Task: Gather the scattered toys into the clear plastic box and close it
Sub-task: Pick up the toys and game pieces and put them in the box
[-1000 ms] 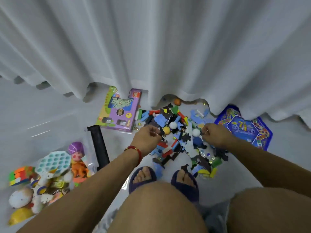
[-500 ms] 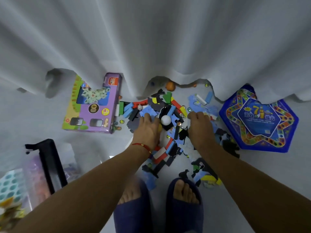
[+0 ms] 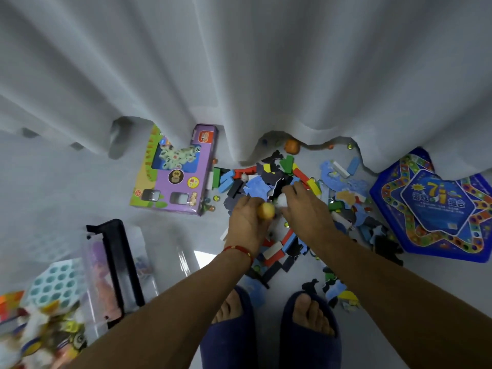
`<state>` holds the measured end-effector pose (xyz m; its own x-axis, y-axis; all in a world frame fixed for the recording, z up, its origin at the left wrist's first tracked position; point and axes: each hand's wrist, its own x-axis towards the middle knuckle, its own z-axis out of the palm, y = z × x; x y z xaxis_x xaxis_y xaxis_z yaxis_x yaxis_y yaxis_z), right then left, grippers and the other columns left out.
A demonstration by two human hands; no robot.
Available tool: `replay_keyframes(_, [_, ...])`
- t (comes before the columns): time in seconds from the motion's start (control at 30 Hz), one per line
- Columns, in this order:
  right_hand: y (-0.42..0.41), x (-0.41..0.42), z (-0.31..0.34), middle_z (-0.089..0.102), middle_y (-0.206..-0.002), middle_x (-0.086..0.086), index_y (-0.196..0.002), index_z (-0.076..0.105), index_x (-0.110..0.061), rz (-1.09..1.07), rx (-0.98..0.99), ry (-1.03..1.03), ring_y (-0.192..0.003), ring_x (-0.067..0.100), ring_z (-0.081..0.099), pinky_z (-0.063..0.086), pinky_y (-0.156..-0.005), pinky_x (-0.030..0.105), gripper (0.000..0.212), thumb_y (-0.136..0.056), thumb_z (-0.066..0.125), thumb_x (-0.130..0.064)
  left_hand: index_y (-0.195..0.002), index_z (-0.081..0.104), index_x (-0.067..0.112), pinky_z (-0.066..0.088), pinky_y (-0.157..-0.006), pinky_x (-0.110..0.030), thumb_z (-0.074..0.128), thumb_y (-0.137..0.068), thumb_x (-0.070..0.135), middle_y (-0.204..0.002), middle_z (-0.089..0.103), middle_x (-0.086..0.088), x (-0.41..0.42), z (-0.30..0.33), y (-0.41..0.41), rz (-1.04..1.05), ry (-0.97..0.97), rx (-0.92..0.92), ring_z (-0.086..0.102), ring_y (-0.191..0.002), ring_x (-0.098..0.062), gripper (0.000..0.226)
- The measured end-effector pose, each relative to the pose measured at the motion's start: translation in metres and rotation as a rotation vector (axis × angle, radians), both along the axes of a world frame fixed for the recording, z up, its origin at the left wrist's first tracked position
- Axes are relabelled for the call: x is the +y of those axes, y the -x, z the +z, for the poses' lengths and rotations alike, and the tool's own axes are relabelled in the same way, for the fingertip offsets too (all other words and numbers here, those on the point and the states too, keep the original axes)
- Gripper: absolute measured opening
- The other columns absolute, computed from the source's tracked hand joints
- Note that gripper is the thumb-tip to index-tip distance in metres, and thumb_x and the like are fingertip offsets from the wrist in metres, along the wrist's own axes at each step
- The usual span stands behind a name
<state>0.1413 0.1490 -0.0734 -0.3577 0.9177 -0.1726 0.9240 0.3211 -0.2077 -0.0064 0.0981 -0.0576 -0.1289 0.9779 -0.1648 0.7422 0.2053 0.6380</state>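
The person's left hand [image 3: 246, 222] curls its grip around a small round yellow ball [image 3: 266, 210], which shows at the thumb side of the fist. Just beside it, the right hand [image 3: 306, 209] has its fingers bent down over a small white ball [image 3: 281, 201]; the grip looks closed on the ball, though most of it is hidden under the fingers. The two hands almost touch. A thin red string bracelet [image 3: 238, 250] circles the left wrist.

Under and around both hands lies a scattered pile of small coloured blocks and flat foam puzzle pieces [image 3: 269, 179] in red, blue, black, green and yellow, spread over the pale grey floor [image 3: 80, 193]. Beyond the hands, a small orange ball [image 3: 292, 146] sits at the hem of a long white curtain [image 3: 239, 75]. To the left of the left hand is a purple and green cardboard game box [image 3: 173, 174], lying flat. To the right of the right hand is a blue star-shaped board game box [image 3: 436, 206], partly under the curtain.

Well to the left of the hands and nearer the person stands the clear plastic box [image 3: 87, 265] with a black handle [image 3: 118, 265], open and already holding soft toys and a pale teal bubble-pop toy [image 3: 57, 284]. Below the hands, two feet in dark blue slippers [image 3: 308, 344] stand at the pile's edge.
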Motion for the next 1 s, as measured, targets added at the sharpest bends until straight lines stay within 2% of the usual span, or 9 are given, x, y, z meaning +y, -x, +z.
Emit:
replay_keyframes(0.1, [-0.004, -0.013, 0.037, 0.059, -0.114, 0.005, -0.124, 0.055, -0.016, -0.258, 0.371, 0.259, -0.096, 0.022, 0.062, 0.052, -0.077, 0.036, 0.040, -0.089, 0.067, -0.032, -0.100, 0.070, 0.021, 0.047, -0.070, -0.018, 0.078, -0.080, 0.024, -0.096, 0.067, 0.006, -0.026, 0.042, 0.010, 0.183, 0.011, -0.229, 0.058, -0.085, -0.010, 0.021])
replay_keyframes(0.17, [0.003, -0.022, 0.082, 0.067, -0.094, 0.005, -0.119, 0.062, -0.015, -0.397, 0.604, 0.507, -0.069, 0.011, 0.063, 0.052, -0.061, 0.029, 0.032, -0.093, 0.064, -0.034, -0.101, 0.071, 0.025, 0.049, -0.070, -0.013, 0.082, -0.076, 0.028, -0.093, 0.069, 0.011, -0.051, 0.074, 0.021, 0.270, 0.017, -0.343, 0.061, -0.085, -0.004, 0.027])
replay_keyframes(0.23, [0.022, -0.031, 0.136, 0.068, -0.080, 0.013, -0.110, 0.066, -0.011, -0.415, 0.746, 0.670, -0.048, 0.009, 0.058, 0.046, -0.044, 0.025, 0.029, -0.097, 0.057, -0.036, -0.101, 0.071, 0.028, 0.048, -0.071, -0.009, 0.085, -0.073, 0.027, -0.093, 0.071, 0.014, -0.079, 0.109, 0.039, 0.362, -0.013, -0.435, 0.063, -0.086, 0.000, 0.031])
replay_keyframes(0.3, [0.047, -0.039, 0.196, 0.070, -0.079, 0.017, -0.105, 0.065, -0.007, -0.343, 0.814, 0.822, -0.050, 0.016, 0.060, 0.042, -0.041, 0.025, 0.039, -0.099, 0.052, -0.043, -0.104, 0.071, 0.027, 0.051, -0.074, -0.013, 0.085, -0.073, 0.027, -0.094, 0.073, 0.012, -0.107, 0.143, 0.064, 0.470, -0.092, -0.499, 0.064, -0.086, -0.002, 0.033])
replay_keyframes(0.57, [0.192, -0.101, 0.355, 0.063, -0.091, 0.018, -0.116, 0.054, -0.013, 0.253, 0.501, 1.039, -0.061, 0.022, 0.061, 0.047, -0.047, 0.029, 0.022, -0.096, 0.062, -0.018, -0.100, 0.069, 0.025, 0.060, -0.077, -0.047, 0.082, -0.063, 0.032, -0.094, 0.075, 0.002, -0.264, 0.216, 0.227, 0.962, -0.214, -0.508, 0.072, -0.088, -0.019, 0.040])
replay_keyframes(0.63, [0.237, -0.131, 0.365, 0.060, -0.091, 0.016, -0.121, 0.055, -0.021, 0.344, 0.447, 1.043, -0.063, 0.022, 0.062, 0.052, -0.051, 0.031, 0.026, -0.096, 0.060, -0.014, -0.102, 0.069, 0.018, 0.060, -0.075, -0.051, 0.082, -0.063, 0.018, -0.095, 0.074, -0.009, -0.301, 0.217, 0.261, 1.069, -0.187, -0.532, 0.073, -0.084, -0.025, 0.041])
replay_keyframes(0.8, [0.321, -0.198, 0.355, 0.046, -0.139, 0.009, -0.142, 0.043, -0.026, 0.479, 0.310, 0.979, -0.108, 0.028, 0.060, 0.060, -0.084, 0.040, 0.050, -0.096, 0.061, -0.026, -0.124, 0.054, -0.009, 0.062, -0.066, -0.043, 0.062, -0.081, -0.006, -0.103, 0.062, -0.026, -0.355, 0.227, 0.311, 1.262, -0.083, -0.662, 0.065, -0.074, -0.033, 0.043])
replay_keyframes(0.9, [0.334, -0.216, 0.353, 0.045, -0.143, 0.006, -0.144, 0.042, -0.024, 0.547, 0.261, 0.803, -0.112, 0.025, 0.058, 0.058, -0.086, 0.035, 0.052, -0.096, 0.059, -0.031, -0.138, 0.046, 0.003, 0.059, -0.079, -0.048, 0.060, -0.082, 0.007, -0.131, 0.051, -0.020, -0.357, 0.236, 0.319, 1.276, -0.030, -0.588, 0.058, -0.093, -0.030, 0.058])
replay_keyframes(1.0, [0.311, -0.202, 0.357, 0.052, -0.135, 0.001, -0.131, 0.055, -0.022, 0.586, 0.174, 0.722, -0.109, 0.021, 0.059, 0.059, -0.082, 0.034, 0.037, -0.096, 0.058, -0.033, -0.136, 0.050, 0.018, 0.051, -0.098, -0.050, 0.061, -0.071, 0.021, -0.137, 0.050, -0.009, -0.338, 0.254, 0.298, 1.143, -0.083, -0.492, 0.053, -0.120, -0.028, 0.066])
